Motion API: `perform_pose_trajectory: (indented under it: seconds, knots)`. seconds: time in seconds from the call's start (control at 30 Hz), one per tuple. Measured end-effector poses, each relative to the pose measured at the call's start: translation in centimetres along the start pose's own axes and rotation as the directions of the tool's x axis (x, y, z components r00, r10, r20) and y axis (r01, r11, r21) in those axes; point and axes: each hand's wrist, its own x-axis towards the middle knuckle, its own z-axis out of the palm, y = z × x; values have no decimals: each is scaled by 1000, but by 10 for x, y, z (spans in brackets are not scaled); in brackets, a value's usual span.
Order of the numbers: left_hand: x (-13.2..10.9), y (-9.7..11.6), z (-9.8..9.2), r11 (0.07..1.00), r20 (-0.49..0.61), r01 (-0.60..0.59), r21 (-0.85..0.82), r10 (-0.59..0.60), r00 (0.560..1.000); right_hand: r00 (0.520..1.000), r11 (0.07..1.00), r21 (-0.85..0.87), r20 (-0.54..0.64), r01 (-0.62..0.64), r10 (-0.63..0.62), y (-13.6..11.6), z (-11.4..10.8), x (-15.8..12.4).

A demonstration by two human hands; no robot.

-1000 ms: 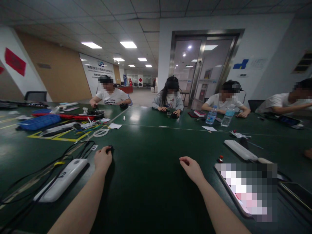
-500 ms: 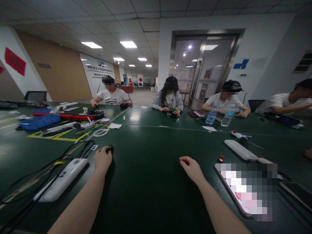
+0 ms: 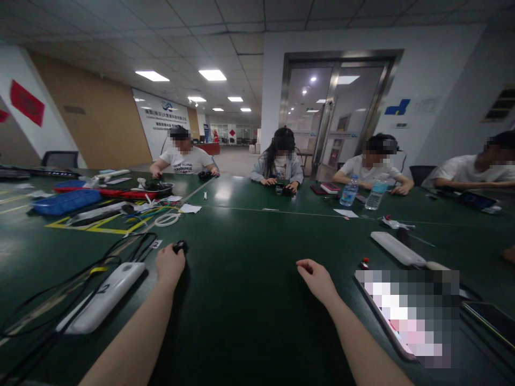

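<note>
Head view: left hand (image 3: 171,264), fingers closed narrowly on a small dark object (image 3: 181,246), held at their tips, low over the green surface (image 3: 241,305); white case (image 3: 94,311) marked 2, left and nearer; right hand (image 3: 317,280), fingers loosely curled, contents cannot be told; pixelated device (image 3: 402,313), right of these fingers; white bar (image 3: 396,248), right and beyond.
</note>
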Motion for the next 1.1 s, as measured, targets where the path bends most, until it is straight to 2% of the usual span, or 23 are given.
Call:
perform_pose_trajectory:
  seconds: [0.1, 0.27, 0.4, 0.5, 0.6, 0.63, 0.67, 0.7, 0.73, 0.77, 0.8, 0.83, 0.87, 0.9, 0.93, 0.97, 1.1]
  knots:
    - [-1, 1, 0, 999, -18, 33, 29, -32, 999, 1000, 1000, -3, -10, 7, -7, 0, 0, 0]
    - [-4, 5, -4, 979, -40, 154, 136, -150, 988, 1000, 1000, -8, -7, 2, -2, -6, 0, -3]
    - [-2, 4, -7, 972, -23, 199, 122, -198, 980, 1000, 1000, -10, -2, -2, 2, -8, 0, -4]
    - [-2, 7, -6, 985, 15, 161, 58, -162, 987, 1000, 1000, -6, 2, 10, -10, -6, 2, -3]
    - [-17, 25, -4, 1000, 152, 0, -29, 5, 988, 1000, 1000, -8, -3, 16, -16, -6, 4, -2]
    - [-27, 35, -3, 993, 231, -89, -80, 105, 967, 1000, 1000, -10, 0, 13, -13, -7, 5, -2]
    - [-39, 46, -2, 973, 304, -177, -145, 214, 928, 1000, 1000, -12, 3, 9, -9, -8, 5, -2]
    - [-52, 57, -1, 937, 379, -263, -230, 335, 862, 1000, 1000, -15, 9, 9, -9, -9, 6, -3]
    - [-66, 69, 0, 870, 430, -356, -341, 482, 763, 1000, 1000, -17, 17, 14, -14, -11, 6, -4]
    - [-80, 79, 0, 787, 467, -417, -454, 609, 641, 1000, 1000, -18, 22, 23, -22, -12, 7, -5]
    - [-94, 89, 0, 699, 485, -457, -551, 713, 506, 999, 999, -17, 25, 37, -37, -13, 8, -7]
    - [-106, 96, 0, 628, 477, -477, -615, 778, 409, 998, 998, -13, 28, 58, -58, -15, 9, -8]
    - [-116, 101, 0, 577, 468, -485, -657, 817, 337, 996, 996, -9, 32, 84, -83, -16, 10, -9]
    - [-123, 104, 0, 544, 462, -486, -684, 839, 289, 993, 993, -5, 35, 114, -114, -17, 12, -11]
    - [-128, 106, 0, 531, 456, -483, -696, 847, 274, 989, 989, -2, 40, 145, -145, -18, 13, -12]
    - [-130, 106, 0, 535, 457, -472, -701, 845, 279, 983, 984, -1, 50, 178, -178, -20, 14, -14]
    - [-129, 101, 1, 595, 487, -374, -711, 801, 348, 948, 957, -15, 148, 289, -283, -30, 14, -23]
